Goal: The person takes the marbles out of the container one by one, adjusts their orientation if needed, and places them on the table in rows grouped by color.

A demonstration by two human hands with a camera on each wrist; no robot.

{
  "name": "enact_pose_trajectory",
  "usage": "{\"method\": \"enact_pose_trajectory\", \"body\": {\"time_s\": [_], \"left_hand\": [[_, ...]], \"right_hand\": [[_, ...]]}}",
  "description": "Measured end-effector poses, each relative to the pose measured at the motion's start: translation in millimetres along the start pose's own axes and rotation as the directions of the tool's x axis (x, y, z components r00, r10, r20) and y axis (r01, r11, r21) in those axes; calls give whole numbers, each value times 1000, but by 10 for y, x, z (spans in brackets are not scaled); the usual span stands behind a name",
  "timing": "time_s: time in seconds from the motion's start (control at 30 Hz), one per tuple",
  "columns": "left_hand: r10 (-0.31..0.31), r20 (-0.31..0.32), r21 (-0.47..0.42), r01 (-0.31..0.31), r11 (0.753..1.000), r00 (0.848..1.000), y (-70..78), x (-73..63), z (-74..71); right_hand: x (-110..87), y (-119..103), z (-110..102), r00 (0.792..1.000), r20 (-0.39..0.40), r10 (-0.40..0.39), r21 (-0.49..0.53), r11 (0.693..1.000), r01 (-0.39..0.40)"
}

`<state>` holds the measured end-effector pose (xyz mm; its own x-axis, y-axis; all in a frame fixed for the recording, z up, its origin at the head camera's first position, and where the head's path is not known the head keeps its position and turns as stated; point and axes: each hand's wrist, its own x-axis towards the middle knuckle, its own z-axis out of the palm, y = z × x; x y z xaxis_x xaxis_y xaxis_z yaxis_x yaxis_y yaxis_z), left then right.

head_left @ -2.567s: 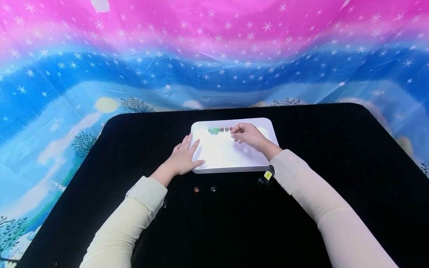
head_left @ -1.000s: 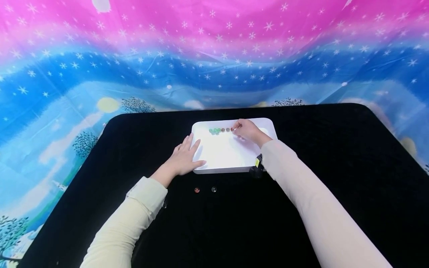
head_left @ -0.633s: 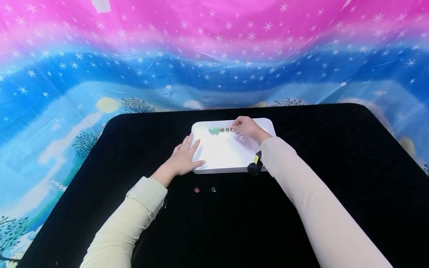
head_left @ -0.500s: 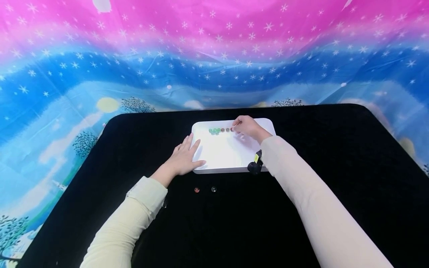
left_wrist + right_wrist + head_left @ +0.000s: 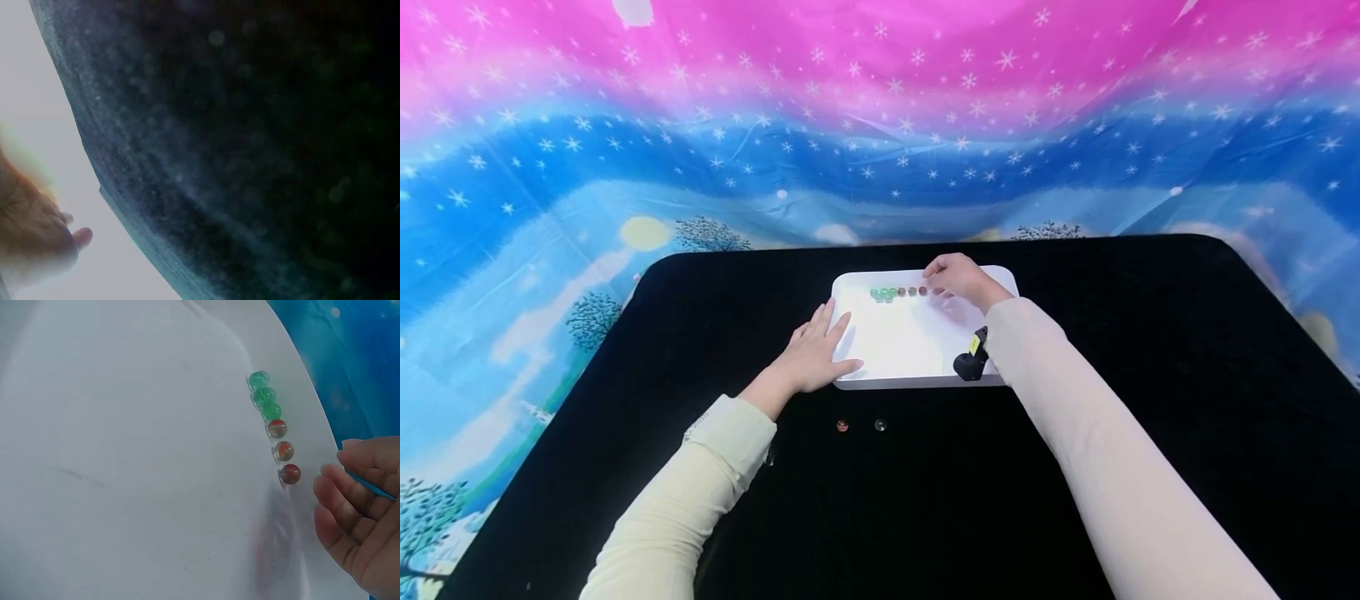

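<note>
A row of glass marbles lies along the far side of a white tray (image 5: 917, 367). In the right wrist view, green marbles (image 5: 264, 397) stand at one end, followed by three red-orange swirled ones; the last red marble (image 5: 290, 474) is nearest the right hand (image 5: 362, 506). That hand, at the tray's far edge in the head view, has loosely bent fingers, apart from the marbles and with nothing between them. The left hand (image 5: 808, 354) lies with spread, straight fingers on the tray's left edge. Only part of the left hand (image 5: 37, 237) shows in its wrist view.
An orange-swirled marble (image 5: 842, 426) and a clear marble (image 5: 881, 425) lie apart on the black tablecloth (image 5: 925, 508), in front of the tray. A black wrist camera (image 5: 972, 358) hangs under the right sleeve. Behind the table is a patterned pink and blue cloth (image 5: 880, 125).
The right hand has moved toward the tray's far edge, then let go of the red marble at the row's right end and lifted slightly away. The left hand has stayed still.
</note>
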<state>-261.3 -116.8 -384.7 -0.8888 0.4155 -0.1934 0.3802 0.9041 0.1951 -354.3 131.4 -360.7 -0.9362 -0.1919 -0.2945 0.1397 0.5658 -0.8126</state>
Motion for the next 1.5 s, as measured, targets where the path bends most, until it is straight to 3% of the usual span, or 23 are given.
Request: {"method": "enact_pose_trajectory", "body": {"time_s": [0.53, 0.8, 1.5], "left_hand": [[14, -20, 10, -14, 1000, 1000, -2, 3, 7], [10, -15, -5, -10, 1000, 1000, 11, -6, -4], [15, -16, -2, -15, 1000, 1000, -5, 18, 2]], "right_hand": [[78, 76, -3, 997, 71, 21, -91, 996, -15], [124, 77, 0, 992, 95, 85, -156, 985, -69], [141, 94, 53, 998, 50, 34, -175, 984, -25]]}}
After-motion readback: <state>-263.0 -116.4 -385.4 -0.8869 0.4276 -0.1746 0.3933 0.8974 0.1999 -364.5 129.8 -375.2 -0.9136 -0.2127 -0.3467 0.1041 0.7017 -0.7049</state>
